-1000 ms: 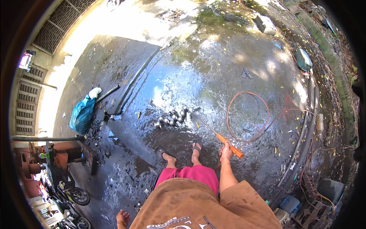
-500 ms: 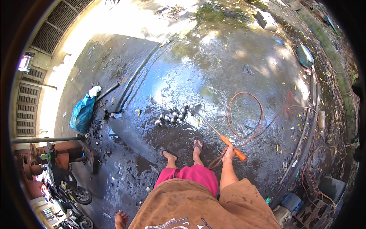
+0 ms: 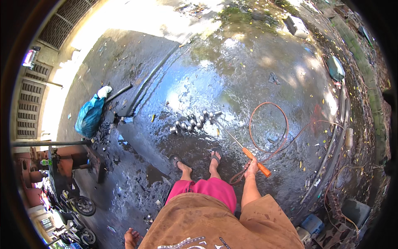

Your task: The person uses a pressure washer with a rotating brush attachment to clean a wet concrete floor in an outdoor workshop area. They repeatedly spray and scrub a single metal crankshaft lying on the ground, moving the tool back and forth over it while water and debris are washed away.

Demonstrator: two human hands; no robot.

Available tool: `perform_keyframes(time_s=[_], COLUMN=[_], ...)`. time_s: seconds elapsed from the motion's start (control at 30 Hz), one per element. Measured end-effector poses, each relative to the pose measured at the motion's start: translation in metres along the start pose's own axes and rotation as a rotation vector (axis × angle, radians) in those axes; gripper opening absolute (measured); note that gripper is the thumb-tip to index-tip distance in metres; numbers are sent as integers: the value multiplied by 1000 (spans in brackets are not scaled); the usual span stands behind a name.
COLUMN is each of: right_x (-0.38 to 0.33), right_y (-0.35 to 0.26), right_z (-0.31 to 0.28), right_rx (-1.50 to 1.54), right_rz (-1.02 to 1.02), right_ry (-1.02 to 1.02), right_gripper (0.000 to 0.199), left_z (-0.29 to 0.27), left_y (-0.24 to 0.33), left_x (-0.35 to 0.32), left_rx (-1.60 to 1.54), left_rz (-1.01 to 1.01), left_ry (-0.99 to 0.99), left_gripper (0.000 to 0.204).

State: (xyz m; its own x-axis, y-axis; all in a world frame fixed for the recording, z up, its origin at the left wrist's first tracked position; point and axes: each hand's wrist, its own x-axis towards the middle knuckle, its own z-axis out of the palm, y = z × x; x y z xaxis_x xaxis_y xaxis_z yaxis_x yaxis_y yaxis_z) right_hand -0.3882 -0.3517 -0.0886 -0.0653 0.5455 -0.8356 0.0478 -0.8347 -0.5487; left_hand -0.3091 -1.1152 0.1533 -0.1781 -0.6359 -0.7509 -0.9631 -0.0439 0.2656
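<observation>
My right hand (image 3: pixel 251 167) is closed around the orange handle of a spray wand (image 3: pixel 250 153). The wand's thin metal rod slants up and left, its tip close to the right end of a shiny metal crankshaft (image 3: pixel 195 123) lying on wet ground. A reddish hose (image 3: pixel 250 120) makes a large loop to the right of the wand and trails on to the right. Low at the left, beside my brown shirt, hangs my left hand (image 3: pixel 132 237), holding nothing, its fingers loosely apart. My sandalled feet (image 3: pixel 214 157) stand just below the crankshaft.
A blue bag (image 3: pixel 90 117) and a dark pipe (image 3: pixel 119 92) lie at the left. Rusty machinery (image 3: pixel 66 164) and parked motorbikes (image 3: pixel 85 205) stand at lower left. Long pipes (image 3: pixel 321 166) and a blue container (image 3: pixel 313 224) line the right side. Dark, wet mud covers the ground.
The whole view has shifted slightly. My right hand still grips the spray wand, whose tip stays near the crankshaft's right end. My left hand still hangs at the lower left.
</observation>
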Motion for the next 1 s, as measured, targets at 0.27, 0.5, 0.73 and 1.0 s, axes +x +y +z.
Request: perform_keyframes(time_s=[0.27, 0.5, 0.73, 1.0], right_x=[1, -1, -6, 1], right_y=[1, -1, -1, 0], right_z=[3, 7, 10, 10], right_rx=[-3, -15, -23, -17], right_rz=[-6, -18, -49, -23], right_ry=[3, -18, -41, -31], right_gripper=[20, 23, 37, 24], left_z=[1, -4, -5, -3], left_y=[14, 14, 15, 17], left_x=[-3, 0, 2, 4], left_rx=[-74, -33, -73, -49], left_rz=[-79, -84, -88, -74], left_ry=[-57, -41, -37, -38], left_gripper=[37, 38, 36, 35])
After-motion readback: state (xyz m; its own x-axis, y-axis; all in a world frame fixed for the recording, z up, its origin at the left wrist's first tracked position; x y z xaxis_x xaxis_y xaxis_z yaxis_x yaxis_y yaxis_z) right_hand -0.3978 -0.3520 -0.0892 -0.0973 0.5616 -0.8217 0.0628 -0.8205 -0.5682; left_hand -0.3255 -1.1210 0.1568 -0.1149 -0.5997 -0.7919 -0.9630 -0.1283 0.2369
